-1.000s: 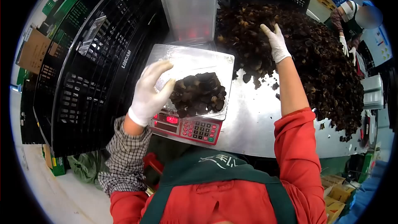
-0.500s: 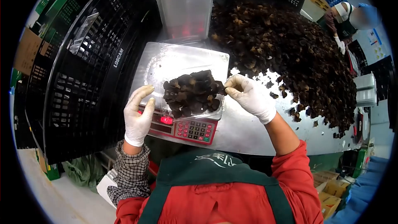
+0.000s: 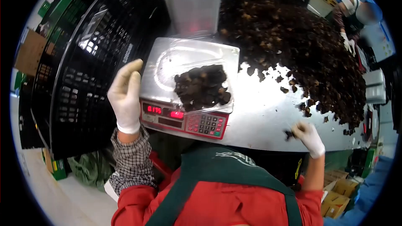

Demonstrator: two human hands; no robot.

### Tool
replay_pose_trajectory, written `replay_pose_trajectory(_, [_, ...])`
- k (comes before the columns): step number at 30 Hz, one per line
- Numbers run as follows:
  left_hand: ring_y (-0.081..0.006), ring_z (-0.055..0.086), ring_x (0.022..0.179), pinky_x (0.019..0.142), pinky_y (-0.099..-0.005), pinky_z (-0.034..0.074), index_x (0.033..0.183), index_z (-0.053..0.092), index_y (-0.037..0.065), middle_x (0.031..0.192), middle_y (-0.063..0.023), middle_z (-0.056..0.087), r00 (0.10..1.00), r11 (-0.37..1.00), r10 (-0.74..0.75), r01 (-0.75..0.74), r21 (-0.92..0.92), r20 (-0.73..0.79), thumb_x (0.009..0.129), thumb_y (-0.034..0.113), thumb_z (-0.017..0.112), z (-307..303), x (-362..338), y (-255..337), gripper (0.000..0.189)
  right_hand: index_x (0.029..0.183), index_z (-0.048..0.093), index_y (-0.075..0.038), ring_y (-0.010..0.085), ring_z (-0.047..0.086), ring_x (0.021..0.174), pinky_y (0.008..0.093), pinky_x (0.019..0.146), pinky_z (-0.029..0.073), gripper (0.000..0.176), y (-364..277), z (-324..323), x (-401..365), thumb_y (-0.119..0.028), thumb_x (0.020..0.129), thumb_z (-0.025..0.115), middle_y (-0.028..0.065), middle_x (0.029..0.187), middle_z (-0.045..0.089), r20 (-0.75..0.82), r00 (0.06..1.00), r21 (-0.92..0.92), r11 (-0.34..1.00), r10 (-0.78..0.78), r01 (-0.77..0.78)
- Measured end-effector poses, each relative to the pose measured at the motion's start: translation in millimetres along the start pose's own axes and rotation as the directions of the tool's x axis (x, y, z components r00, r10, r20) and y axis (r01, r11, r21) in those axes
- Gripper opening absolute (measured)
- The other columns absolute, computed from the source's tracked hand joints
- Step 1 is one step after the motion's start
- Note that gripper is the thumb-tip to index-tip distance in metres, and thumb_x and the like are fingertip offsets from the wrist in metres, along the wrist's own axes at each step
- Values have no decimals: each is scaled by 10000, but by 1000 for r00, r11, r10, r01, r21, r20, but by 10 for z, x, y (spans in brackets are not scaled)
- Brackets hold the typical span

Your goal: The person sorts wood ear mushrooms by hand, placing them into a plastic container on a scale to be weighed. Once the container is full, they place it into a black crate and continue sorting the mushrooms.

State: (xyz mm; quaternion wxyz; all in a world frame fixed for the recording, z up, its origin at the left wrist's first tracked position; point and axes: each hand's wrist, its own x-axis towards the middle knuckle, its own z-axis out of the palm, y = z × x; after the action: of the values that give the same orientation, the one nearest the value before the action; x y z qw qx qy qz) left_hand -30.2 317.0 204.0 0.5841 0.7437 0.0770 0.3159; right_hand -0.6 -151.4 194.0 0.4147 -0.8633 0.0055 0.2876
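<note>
Crate of black perforated plastic [image 3: 102,79], one, fills the left of the frame. Just right of it, the white-gloved left hand [image 3: 125,94] points upward, fingers loosely curved and partly open, empty. One red-and-silver electronic scale [image 3: 205,127] sits centre, reading 0.175. On its plate lies one clear rectangular plastic tray [image 3: 211,109], long axis roughly left to right, right end tipped slightly toward the top; dark brown, ruffled mushrooms [image 3: 202,87] fill it. A broad heap of similar mushrooms [image 3: 293,50] covers the metal table [image 3: 257,117] toward upper right. Below the heap, the white-gloved right hand [image 3: 307,136] is nearly closed, apparently pinching one small, blurred dark piece [image 3: 289,134].
</note>
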Motion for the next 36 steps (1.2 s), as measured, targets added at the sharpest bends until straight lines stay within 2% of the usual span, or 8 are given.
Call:
replay_pose_trajectory(3, [-154, 623, 1022, 914, -256, 488, 1132, 644, -28, 1110, -98, 670, 997, 999, -39, 40, 14, -66, 938, 18, 566, -192, 38, -110, 214, 842, 685, -33, 379, 617, 739, 391, 695, 497, 106, 1720, -299, -424, -121, 804, 640, 170, 787, 659, -203, 978, -802, 581, -40, -143])
replay_pose_trajectory(9, [-100, 624, 895, 836, -223, 501, 1136, 638, -18, 1013, -72, 684, 973, 971, -225, 220, 91, 49, 962, 69, 561, -299, -178, -381, 210, 1014, 670, 37, 121, 603, 815, 261, 773, 492, 223, 539, 138, 285, -148, 932, 576, 80, 818, 661, -271, 959, 52, 994, -81, 98])
replay_pose_trajectory(13, [-87, 615, 704, 648, -203, 491, 1233, 557, -41, 877, -61, 678, 838, 874, -483, 478, 88, 253, 975, 149, 551, -261, -506, -495, 321, 1171, 612, 45, 166, 631, 942, 273, 826, 493, 341, -576, 532, 1083, -219, 976, 518, 112, 1041, 669, -213, 856, 23, 873, -472, 487])
replay_pose_trajectory(21, [-95, 599, 610, 588, -210, 498, 1251, 489, -95, 776, -88, 659, 718, 720, -614, 679, -139, 327, 901, 112, 643, 92, -803, -554, 434, 1423, 300, 55, 301, 626, 988, 370, 875, 527, 621, -1623, 1174, 2438, -428, 1033, 338, 224, 1175, 580, 162, 974, 713, 701, -158, -4])
replay_pose_trajectory(25, [-102, 609, 610, 591, -216, 505, 1172, 530, -67, 788, -87, 669, 738, 720, -582, 663, -206, 341, 915, 126, 629, 114, -778, -544, 336, 1362, 418, 42, 252, 605, 904, 380, 932, 431, 669, -1597, 1213, 2510, -519, 1014, 314, 141, 1050, 642, 29, 927, 902, 410, -374, 137])
replay_pose_trajectory(31, [-151, 651, 650, 605, -239, 529, 1133, 530, -34, 762, -97, 658, 709, 643, -587, 701, -307, 390, 1001, 451, 444, 42, -758, -606, 509, 982, 708, -93, 208, 591, 1026, 380, 980, 427, 345, -1603, 828, 1453, -420, 896, 639, 71, 1047, 643, 108, 873, 128, 877, -476, 462])
replay_pose_trajectory(33, [-154, 657, 657, 604, -244, 532, 1115, 539, -24, 768, -99, 662, 710, 590, -570, 704, -396, 413, 989, 512, 430, 30, -763, -612, 561, 995, 691, -115, 250, 543, 1128, 398, 1004, 420, 217, -1276, 948, 1365, -257, 835, 725, 67, 1172, 595, 176, 651, -350, 571, -739, 743])
replay_pose_trajectory(36, [-165, 667, 682, 638, -262, 554, 1119, 523, -20, 801, -110, 668, 686, 624, -598, 723, -297, 415, 930, 281, 607, 49, -751, -565, 366, 1159, 612, -132, 297, 465, 1255, 398, 1040, 404, 380, -1164, 1088, 1103, -188, 807, 743, 114, 1297, 517, 140, 712, -277, 663, -688, 695])
